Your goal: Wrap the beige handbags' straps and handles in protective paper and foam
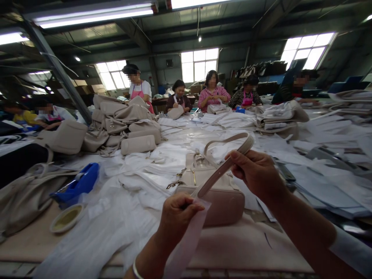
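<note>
A beige leather strap (216, 177) runs between my two hands above the table. My right hand (257, 170) pinches it higher up, where it bends over and loops back towards a beige handbag (223, 205). Lower down, my left hand (178, 213) is closed at the strap's near end, thumb pressed on a strip of thin white wrapping (192, 240) that hangs down. The handbag lies just behind my hands, with a gold zip and metal clasps showing on it.
Left of my hands are a blue tape dispenser (78, 184) and a small white dish (66, 219) with yellowish contents. White wrapping sheets (116, 217) cover much of the table. Beige bags (122, 120) are heaped at the back left, more at the right. Several people sit or stand across the table.
</note>
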`<state>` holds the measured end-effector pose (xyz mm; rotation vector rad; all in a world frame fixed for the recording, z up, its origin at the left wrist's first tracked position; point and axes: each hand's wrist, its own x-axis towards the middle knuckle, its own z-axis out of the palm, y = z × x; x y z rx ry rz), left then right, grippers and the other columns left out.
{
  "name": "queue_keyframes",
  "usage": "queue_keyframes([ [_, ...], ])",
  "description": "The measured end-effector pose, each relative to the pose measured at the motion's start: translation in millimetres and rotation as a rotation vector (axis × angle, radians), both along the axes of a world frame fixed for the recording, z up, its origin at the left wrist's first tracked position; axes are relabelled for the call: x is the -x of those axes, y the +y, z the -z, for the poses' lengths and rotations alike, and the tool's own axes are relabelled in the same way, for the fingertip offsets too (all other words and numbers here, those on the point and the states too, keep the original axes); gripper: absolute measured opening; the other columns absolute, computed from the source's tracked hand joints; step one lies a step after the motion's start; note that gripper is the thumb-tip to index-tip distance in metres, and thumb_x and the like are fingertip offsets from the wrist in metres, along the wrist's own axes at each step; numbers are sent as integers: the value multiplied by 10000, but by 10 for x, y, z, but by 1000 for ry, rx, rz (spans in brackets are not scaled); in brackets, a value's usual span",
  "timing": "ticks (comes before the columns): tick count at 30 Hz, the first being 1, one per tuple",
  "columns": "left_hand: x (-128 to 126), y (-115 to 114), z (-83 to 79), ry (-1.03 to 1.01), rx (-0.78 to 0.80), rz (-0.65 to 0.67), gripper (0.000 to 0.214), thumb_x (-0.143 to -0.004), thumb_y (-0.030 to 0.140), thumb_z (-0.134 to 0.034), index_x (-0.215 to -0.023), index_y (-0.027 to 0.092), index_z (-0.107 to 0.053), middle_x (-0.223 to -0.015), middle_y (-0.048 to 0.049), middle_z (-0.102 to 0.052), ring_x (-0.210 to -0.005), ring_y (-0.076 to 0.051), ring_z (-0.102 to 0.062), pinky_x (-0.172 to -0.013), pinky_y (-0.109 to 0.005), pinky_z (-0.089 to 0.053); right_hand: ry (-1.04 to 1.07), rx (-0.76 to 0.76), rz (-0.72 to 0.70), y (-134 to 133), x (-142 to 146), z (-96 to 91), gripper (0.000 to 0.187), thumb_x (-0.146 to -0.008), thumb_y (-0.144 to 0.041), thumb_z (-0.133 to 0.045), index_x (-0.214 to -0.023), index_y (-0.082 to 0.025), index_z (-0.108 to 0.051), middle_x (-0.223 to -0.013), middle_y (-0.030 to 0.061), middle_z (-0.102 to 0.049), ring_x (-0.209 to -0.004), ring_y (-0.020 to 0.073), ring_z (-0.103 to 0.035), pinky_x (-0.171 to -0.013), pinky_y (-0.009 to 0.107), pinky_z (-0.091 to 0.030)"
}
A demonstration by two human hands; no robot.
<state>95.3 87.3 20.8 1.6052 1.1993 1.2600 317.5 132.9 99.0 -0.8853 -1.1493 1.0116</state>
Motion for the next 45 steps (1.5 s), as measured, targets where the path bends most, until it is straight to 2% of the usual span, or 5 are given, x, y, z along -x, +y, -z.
queue_keyframes([
  [15, -15, -2, -54, -31, 109, -15, 139, -776, 276, -722, -674, 184, -743, -600, 1, -654, -588, -127, -552, -576, -219, -430, -351, -142, -163, -264, 256, 264, 331, -868, -434, -657, -707, -150, -712, -533, -11, -476, -484, 89, -389, -431, 238, -275],
  [23, 7, -70, 19, -31, 14, -30, 98, -786, 262, -725, -736, 191, -769, -701, -27, -715, -664, -157, -618, -632, -236, -482, -132, 261, -444, -328, 417, 771, 426, -831, -552, -665, -716, -144, -625, -534, -31, -517, -472, 75, -430, -448, 203, -317],
  [30, -54, -173, 116, -17, -34, 9, 110, -828, 284, -696, -828, 201, -769, -824, -44, -741, -750, -172, -652, -703, -247, -509, 528, 676, -617, -111, 531, 698, 327, -843, -463, -644, -912, -146, -683, -862, 85, -742, -802, 197, -707, -797, 326, -542],
  [35, -19, -198, 228, -35, 44, -174, 501, -895, 348, -598, -1358, 166, -543, -688, 5, -675, -611, -144, -595, -585, -236, -474, 484, 485, -401, 6, 634, 631, 158, -817, -282, -704, -917, -162, -676, -777, 44, -747, -762, 166, -706, -780, 288, -530],
  [45, -43, -84, 135, -538, 470, -117, 263, -669, 350, -829, -821, 151, -751, -715, -22, -728, -654, -130, -630, -621, -213, -479, 44, 144, -480, -67, 584, 651, 233, -828, -399, -723, -930, -190, -727, -874, 63, -775, -941, 226, -685, -978, 426, -461],
])
